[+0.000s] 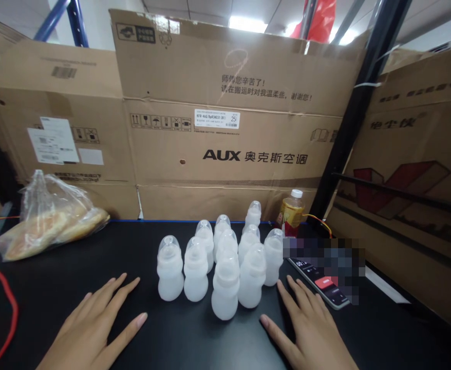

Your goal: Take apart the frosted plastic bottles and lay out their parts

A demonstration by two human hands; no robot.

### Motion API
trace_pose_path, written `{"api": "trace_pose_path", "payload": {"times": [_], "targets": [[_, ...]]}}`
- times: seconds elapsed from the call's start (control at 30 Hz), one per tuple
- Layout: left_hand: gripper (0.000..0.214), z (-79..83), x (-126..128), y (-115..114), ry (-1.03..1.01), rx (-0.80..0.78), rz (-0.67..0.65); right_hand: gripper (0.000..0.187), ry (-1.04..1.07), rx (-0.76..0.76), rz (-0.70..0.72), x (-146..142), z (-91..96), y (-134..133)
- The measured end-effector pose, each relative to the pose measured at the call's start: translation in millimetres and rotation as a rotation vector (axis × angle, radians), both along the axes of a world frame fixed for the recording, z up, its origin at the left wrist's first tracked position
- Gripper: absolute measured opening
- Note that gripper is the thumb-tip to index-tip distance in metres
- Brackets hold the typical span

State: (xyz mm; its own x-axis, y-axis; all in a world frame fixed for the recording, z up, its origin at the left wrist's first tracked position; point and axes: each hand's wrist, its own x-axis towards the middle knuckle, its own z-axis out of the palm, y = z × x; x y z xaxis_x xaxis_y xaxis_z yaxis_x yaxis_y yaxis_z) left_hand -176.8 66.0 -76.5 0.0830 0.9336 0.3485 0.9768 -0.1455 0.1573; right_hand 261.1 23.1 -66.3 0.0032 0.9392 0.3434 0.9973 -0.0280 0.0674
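Observation:
Several frosted white baby bottles with clear domed caps stand upright in a cluster at the middle of the black table [164, 339]. The nearest baby bottle [225, 293] is at the front of the group. My left hand [98, 324] lies palm down to the left of the cluster, fingers spread, apart from the leftmost baby bottle [170, 272]. On the other side, my right hand [304, 329] rests with fingers apart, close to the rightmost baby bottle [274, 259] and the smartphone [321, 282]. Neither hand holds anything.
Bread in a clear plastic bag [52, 221] lies at the back left. A drink bottle with a white cap [292, 213] stands behind the phone. A red cord [12, 303] curves along the left edge. Large cardboard boxes [171, 169] wall off the back, and a dark metal post [349, 113] rises at right.

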Motion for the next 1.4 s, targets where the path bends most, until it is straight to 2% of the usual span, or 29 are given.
{"api": "trace_pose_path", "payload": {"times": [0.27,0.63,1.03,1.23,1.4], "targets": [[0.083,-0.4,-1.0,1.4,-0.005,-0.007,-0.007,0.081,0.003,-0.039,-0.005,-2.1,5.6,0.7],[0.083,-0.5,-0.2,0.4,-0.014,-0.002,-0.005,0.080,0.014,0.077,0.023,2.2,-8.9,2.1],[0.085,2.3,1.8,0.1,-0.016,-0.011,0.013,0.082,0.025,-0.004,-0.004,0.0,0.0,0.0],[0.085,1.2,-0.4,0.1,-0.005,-0.006,-0.004,0.081,0.016,0.022,-0.008,-0.4,-2.0,-0.2],[0.087,6.8,3.4,0.7,-0.020,-0.041,0.008,0.080,0.009,0.000,-0.013,-1.2,0.2,0.1]]}}
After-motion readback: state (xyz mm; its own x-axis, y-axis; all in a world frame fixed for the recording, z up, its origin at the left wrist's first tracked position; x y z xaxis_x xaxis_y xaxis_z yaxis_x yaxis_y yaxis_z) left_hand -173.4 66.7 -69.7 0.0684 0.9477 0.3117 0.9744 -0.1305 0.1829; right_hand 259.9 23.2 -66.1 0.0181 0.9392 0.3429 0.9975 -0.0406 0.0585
